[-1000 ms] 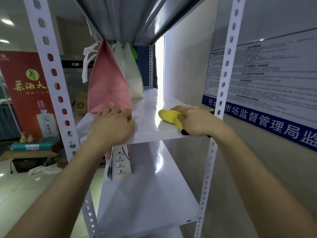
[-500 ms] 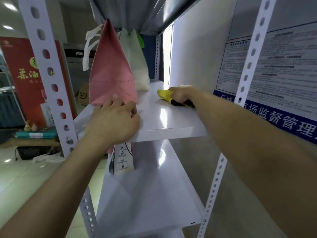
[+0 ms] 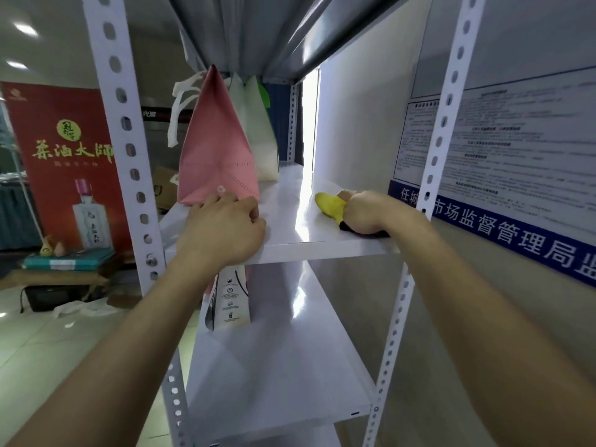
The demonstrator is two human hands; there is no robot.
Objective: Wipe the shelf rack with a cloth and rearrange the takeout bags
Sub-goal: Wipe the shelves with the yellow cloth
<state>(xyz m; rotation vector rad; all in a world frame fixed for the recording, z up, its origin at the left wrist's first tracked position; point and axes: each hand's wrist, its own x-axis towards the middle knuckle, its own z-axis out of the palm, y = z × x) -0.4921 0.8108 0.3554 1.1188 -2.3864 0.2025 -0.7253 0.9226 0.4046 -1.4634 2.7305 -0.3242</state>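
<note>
**Shelf wiped with yellow cloth, pink bag steadied**

A yellow cloth (image 3: 330,204) is bunched in the right grip (image 3: 367,212), whose fingers are curled round it. The cloth is pressed onto the right side of the glossy white middle shelf (image 3: 290,235), close to its near edge. A rounded yellow end is seen sticking out to the left of the hand, and a dark part shows under the palm.

The left grip (image 3: 222,230) is laid over the shelf's near left edge, with bent fingers set against the base of a pink bag (image 3: 216,156). Whether the bag is pinched or only touched cannot be told. The pink bag is stood upright and folded to a peak, with pale handles hanging at its left. A white bag (image 3: 263,150) is stood just behind it, farther along the shelf.

On the lower shelf (image 3: 290,366), a white printed bag (image 3: 230,301) is stood at the left, below the left grip.
</note>
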